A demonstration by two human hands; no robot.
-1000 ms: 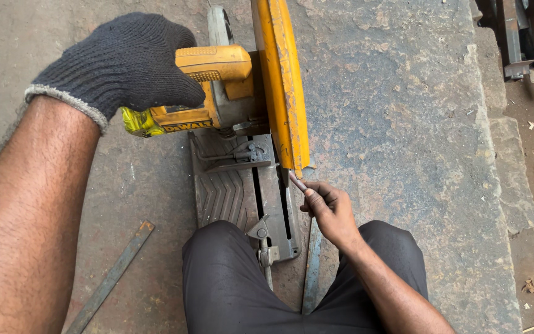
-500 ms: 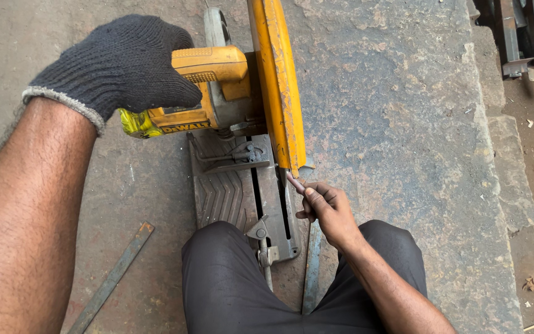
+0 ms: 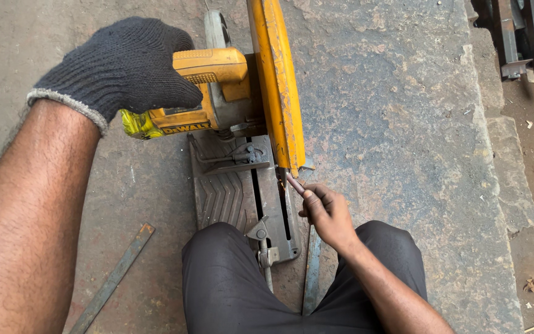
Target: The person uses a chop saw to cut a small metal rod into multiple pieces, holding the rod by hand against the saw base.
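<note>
concrete floor (image 3: 403,124); gloved left hand (image 3: 118,68) clamped on chop saw (image 3: 217,93) handle, right hand (image 3: 326,210) pinching thin rod (image 3: 294,184) under blade guard (image 3: 276,80) (cut not visibly through).

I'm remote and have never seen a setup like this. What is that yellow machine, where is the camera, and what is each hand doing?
The camera sits on the person's head, looking down past their dark-trousered knees. The yellow chop saw with a round blade guard stands on a grey metal base on the concrete floor. The left hand in a dark knitted glove grips the saw's handle. The bare right hand holds a thin brownish metal rod at the blade's lower edge. A flat metal strip lies on the floor at left.
</note>
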